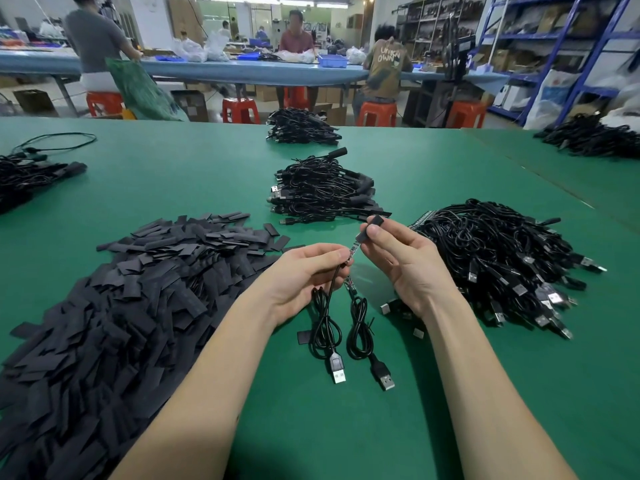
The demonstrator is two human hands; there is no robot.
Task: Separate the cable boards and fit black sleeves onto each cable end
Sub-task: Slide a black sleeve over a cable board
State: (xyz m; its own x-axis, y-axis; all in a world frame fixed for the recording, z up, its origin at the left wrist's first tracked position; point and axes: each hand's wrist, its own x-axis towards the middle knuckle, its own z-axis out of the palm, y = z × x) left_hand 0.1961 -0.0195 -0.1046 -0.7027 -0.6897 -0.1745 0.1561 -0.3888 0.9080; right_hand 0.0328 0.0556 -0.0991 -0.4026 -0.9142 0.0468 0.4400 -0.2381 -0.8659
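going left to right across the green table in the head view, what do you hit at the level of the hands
pile of black sleeves → left hand → small board on the cable end → right hand → heap of cables with usb plugs

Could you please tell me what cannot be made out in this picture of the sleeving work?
- Board, head view: tiny, ends covered by the left hand and the sleeve; how far the sleeve is on is unclear.
- Right hand hides the sleeve's lower end.
- Second cable: board end small and blurred.
- Sleeve pile: cut by the left edge.
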